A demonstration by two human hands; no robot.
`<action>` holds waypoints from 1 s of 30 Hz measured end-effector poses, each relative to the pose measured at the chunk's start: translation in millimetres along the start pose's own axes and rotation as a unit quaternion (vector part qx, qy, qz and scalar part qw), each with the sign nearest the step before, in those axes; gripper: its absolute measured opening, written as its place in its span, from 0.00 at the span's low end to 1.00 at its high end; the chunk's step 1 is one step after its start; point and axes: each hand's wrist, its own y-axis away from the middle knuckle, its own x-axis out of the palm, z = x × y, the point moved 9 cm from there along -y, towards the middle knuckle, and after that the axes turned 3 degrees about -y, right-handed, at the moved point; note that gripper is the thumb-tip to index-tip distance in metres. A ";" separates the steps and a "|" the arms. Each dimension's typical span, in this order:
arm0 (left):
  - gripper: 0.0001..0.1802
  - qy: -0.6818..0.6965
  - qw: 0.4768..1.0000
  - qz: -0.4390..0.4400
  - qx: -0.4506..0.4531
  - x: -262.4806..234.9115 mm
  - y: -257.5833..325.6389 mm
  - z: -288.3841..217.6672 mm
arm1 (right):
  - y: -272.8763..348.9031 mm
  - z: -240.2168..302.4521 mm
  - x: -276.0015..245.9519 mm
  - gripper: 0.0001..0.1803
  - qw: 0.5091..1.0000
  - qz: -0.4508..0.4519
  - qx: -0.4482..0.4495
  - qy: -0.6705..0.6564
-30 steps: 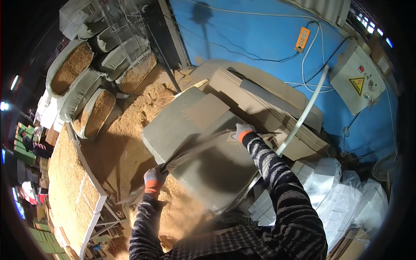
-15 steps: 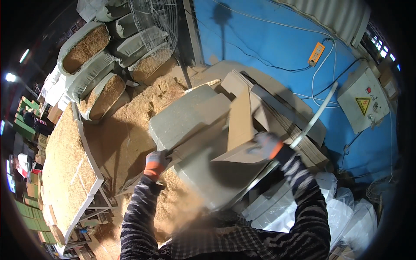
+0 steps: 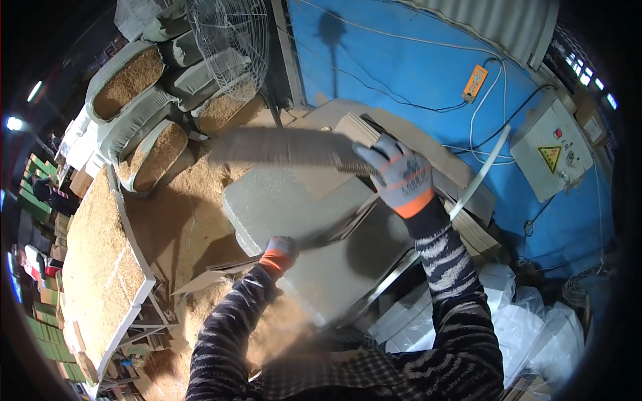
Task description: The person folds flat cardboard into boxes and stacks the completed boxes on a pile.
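Right hand (image 3: 401,177) gripping a cardboard sheet (image 3: 281,148), lifting it flat over the grey slab (image 3: 294,207) | left hand (image 3: 279,254) closing on slab's near edge, steadying it | sawdust sacks (image 3: 127,83), fan (image 3: 227,37) standing behind.

Head view, steeply down, close overhead

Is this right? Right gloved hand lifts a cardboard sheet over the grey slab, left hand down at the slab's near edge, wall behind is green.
Not quite: the wall is blue, not green, as the head view shows. The rest holds: the right hand lifts the cardboard sheet over the grey slab, and the left hand is at its near edge.
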 end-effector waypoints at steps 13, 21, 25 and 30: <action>0.35 0.157 0.976 -0.140 -0.061 -34.1 -0.4 8.1 | 131.7 44.4 266.9 0.48 0.802 0.502 0.076 -0.315; 0.57 -0.009 0.949 -0.315 0.010 -101.2 -9.7 -14.5 | 168.9 45.3 294.9 0.28 0.890 0.428 0.064 -0.142; 0.34 -0.104 0.993 -0.038 0.046 -33.5 -33.9 9.7 | 170.0 47.8 281.7 0.28 0.912 0.353 0.106 -0.180; 0.15 0.005 0.995 -0.090 0.038 -11.2 -29.7 30.4 | 176.1 24.2 285.2 0.31 0.857 0.437 0.184 -0.199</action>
